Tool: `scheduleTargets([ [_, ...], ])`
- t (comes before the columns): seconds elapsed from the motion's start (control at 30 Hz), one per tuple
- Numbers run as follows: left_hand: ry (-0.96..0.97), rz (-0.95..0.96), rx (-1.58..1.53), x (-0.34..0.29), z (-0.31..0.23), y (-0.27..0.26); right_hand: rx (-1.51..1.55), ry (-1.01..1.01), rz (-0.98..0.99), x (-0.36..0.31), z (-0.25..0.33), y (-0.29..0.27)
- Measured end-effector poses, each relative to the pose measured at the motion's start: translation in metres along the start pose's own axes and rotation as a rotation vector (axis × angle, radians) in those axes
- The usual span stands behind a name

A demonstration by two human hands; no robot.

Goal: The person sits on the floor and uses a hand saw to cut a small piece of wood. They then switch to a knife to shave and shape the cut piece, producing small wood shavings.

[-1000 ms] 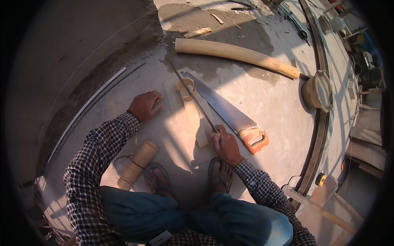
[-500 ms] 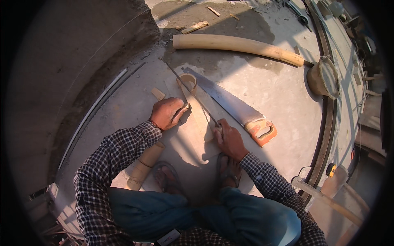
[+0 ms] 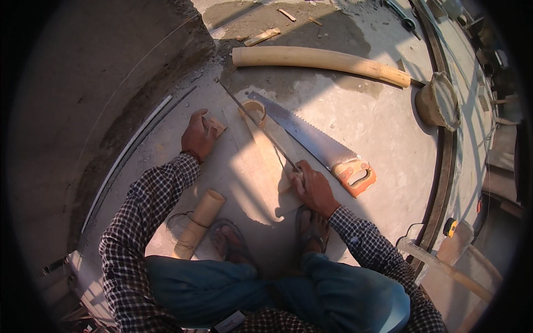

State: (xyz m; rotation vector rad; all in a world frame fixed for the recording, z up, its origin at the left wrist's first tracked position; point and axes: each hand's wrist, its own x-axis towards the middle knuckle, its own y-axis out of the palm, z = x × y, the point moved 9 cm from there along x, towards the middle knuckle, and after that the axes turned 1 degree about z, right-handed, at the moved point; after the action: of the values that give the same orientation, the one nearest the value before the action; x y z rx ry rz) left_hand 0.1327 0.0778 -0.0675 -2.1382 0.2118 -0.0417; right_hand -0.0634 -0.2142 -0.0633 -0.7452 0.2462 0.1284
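Observation:
My left hand (image 3: 198,137) is closed at the floor on a small wooden block (image 3: 220,127), its thumb and fingers at the block's sides. In my right hand (image 3: 315,190) is the near end of a thin dark metal rod (image 3: 261,129). The rod slants away to the far left, crossing above the open round end of a pale bamboo tube (image 3: 245,111). How far that tube runs back toward my right hand is hard to tell in the patchy sunlight. A handsaw (image 3: 313,137) with an orange-brown handle lies flat just right of the tube.
A long curved bamboo pole (image 3: 316,59) lies across the far side. A dirty bucket (image 3: 436,105) rests by a dark rail at the right. Near my left foot is a short bamboo piece (image 3: 203,216) with wire around it. A hammer (image 3: 444,268) and a tape measure (image 3: 449,227) lie at the lower right.
My left hand has moved left and away from the bamboo tube to the small wooden block, and closed on it. The right hand still holds the rod in nearly the same place.

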Motion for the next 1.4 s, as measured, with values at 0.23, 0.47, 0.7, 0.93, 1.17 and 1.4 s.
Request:
scheduleTargets([
  [0.23,0.077,0.11,-0.1,-0.004,-0.08,0.015,0.03,0.01,-0.001,-0.003,0.0,0.0],
  [0.47,0.111,0.0,0.0,0.013,-0.092,0.012,0.125,-0.025,-0.015,-0.01,0.007,-0.004],
  [0.7,0.177,-0.059,-0.01,0.018,-0.086,0.012,0.154,-0.047,-0.145,-0.012,0.005,-0.026],
  [0.93,0.092,-0.012,-0.041,0.022,-0.065,0.012,0.107,0.034,-0.047,-0.009,-0.007,-0.021],
  [1.17,0.056,-0.005,-0.079,0.025,-0.047,0.021,0.069,0.048,-0.008,-0.007,-0.001,-0.014],
  [1.4,-0.119,0.115,-0.133,0.037,-0.029,0.041,-0.027,0.039,-0.044,-0.007,0.009,-0.022],
])
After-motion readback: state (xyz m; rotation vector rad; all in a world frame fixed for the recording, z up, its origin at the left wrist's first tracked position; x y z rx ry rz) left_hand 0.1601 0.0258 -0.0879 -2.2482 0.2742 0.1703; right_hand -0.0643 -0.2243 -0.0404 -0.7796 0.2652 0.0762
